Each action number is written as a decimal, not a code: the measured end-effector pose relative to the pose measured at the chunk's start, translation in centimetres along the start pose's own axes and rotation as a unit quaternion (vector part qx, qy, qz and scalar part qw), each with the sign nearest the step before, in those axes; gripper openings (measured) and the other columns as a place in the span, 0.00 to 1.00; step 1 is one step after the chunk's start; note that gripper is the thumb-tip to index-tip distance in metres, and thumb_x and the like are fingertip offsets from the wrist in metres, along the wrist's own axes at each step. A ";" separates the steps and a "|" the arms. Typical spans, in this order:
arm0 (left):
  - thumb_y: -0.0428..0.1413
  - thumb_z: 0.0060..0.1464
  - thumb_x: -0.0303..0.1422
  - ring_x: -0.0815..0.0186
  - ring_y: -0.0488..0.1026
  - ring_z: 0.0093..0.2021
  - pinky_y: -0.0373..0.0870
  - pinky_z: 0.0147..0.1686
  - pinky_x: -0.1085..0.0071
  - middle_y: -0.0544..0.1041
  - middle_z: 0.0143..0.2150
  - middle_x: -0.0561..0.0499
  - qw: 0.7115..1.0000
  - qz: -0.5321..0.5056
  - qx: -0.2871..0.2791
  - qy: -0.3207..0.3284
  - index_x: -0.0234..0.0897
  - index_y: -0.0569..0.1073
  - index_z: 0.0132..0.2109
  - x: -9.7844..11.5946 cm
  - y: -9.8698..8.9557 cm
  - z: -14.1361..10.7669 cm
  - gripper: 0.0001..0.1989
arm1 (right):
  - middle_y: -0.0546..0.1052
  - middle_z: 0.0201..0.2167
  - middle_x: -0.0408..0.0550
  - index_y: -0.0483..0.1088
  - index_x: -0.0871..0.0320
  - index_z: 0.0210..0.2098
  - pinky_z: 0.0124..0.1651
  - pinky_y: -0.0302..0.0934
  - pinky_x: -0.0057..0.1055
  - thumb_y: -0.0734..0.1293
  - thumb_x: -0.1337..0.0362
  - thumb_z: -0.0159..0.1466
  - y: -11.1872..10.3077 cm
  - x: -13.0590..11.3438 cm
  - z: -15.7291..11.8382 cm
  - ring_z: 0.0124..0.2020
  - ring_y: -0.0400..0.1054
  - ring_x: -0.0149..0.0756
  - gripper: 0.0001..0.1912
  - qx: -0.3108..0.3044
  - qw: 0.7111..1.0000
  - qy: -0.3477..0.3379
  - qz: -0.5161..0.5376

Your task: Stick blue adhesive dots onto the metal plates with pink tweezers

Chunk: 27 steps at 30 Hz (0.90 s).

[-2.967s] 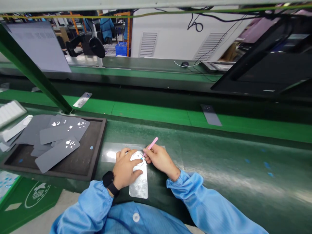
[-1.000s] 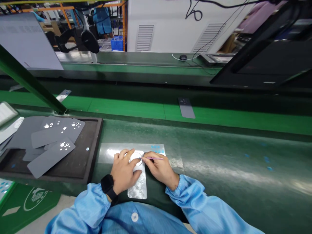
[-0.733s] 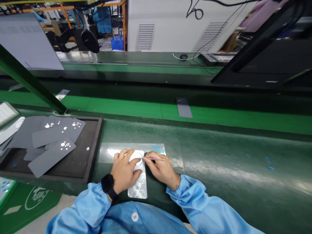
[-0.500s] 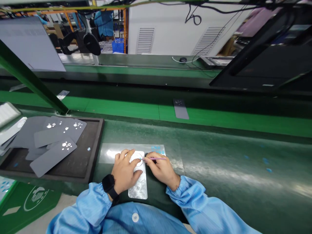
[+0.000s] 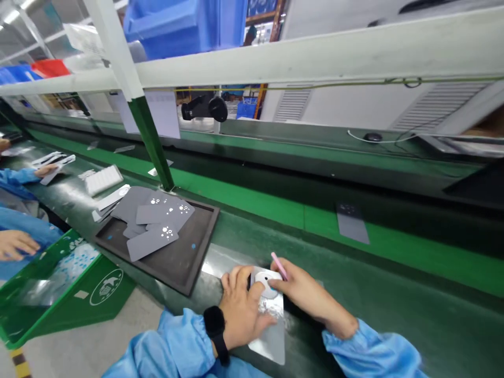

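Note:
A silvery rectangular plate (image 5: 271, 336) with a round white area near its top lies on the dark green bench. My left hand (image 5: 242, 310), wearing a black watch, rests on the plate's left side with its fingers spread. In my right hand (image 5: 305, 289) is a pink stick tool (image 5: 279, 265), its upper end pointing up. The right fingertips are at the round area; whether they touch it is hard to tell. A clear sheet (image 5: 214, 260) shows beyond my left hand.
Grey plates (image 5: 151, 245) are piled in a dark tray (image 5: 197, 273) to the left. A green bin (image 5: 66, 310) stands below. Another person's hands (image 5: 18, 244) show at far left. One grey plate (image 5: 352, 223) lies on the green strip behind a raised ledge.
The view has swung left and up, bringing the bin and another person into sight. The pink tool, level before with its tip at the round area, now points up in my right hand.

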<state>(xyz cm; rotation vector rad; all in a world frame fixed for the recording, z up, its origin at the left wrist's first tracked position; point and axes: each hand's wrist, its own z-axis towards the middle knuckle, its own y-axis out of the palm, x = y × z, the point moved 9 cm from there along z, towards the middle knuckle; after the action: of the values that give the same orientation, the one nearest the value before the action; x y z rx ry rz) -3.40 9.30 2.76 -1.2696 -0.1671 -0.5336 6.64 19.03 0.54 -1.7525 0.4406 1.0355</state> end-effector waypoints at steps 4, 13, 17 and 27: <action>0.56 0.52 0.32 0.50 0.59 0.55 0.58 0.52 0.49 0.66 0.53 0.40 0.984 0.083 0.141 -0.065 0.38 0.68 0.45 -5.3 -8.5 0.0 0.12 | 0.68 0.18 0.39 0.67 0.56 0.27 0.20 0.52 0.28 0.66 0.63 0.51 -7.2 -1.1 6.2 0.17 0.60 0.32 0.05 0.084 0.992 0.060 0.073; 0.62 0.44 0.33 0.48 0.61 0.58 0.63 0.47 0.55 0.69 0.58 0.42 0.911 0.268 -0.084 -0.303 0.41 0.70 0.51 -22.9 -16.5 -1.9 0.24 | 0.75 0.24 0.46 0.71 0.55 0.25 0.31 0.59 0.33 0.72 0.61 0.46 -13.8 -3.0 9.5 0.27 0.69 0.41 0.08 0.242 0.966 0.046 -0.073; 0.59 0.47 0.33 0.50 0.65 0.55 0.62 0.47 0.56 0.72 0.55 0.44 0.915 0.284 -0.099 -0.269 0.43 0.71 0.50 -22.3 -16.0 -1.4 0.21 | 0.73 0.20 0.42 0.73 0.54 0.27 0.26 0.58 0.31 0.71 0.58 0.46 -10.8 -2.2 5.8 0.22 0.66 0.37 0.09 0.203 0.978 0.025 -0.046; 0.41 0.58 0.31 0.55 0.77 0.41 0.68 0.33 0.68 0.79 0.41 0.41 0.904 0.319 0.066 -0.276 0.34 0.72 0.50 -20.9 -20.9 -1.8 0.19 | 0.64 0.15 0.40 0.71 0.56 0.25 0.17 0.50 0.28 0.70 0.52 0.42 -13.1 0.8 -3.7 0.16 0.53 0.28 0.16 0.239 0.944 0.101 0.206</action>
<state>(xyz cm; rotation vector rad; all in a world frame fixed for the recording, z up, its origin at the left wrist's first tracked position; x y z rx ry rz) -31.63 9.59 11.70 -1.2285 -0.2396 0.4075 17.85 21.44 7.93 -1.3540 1.1283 0.9299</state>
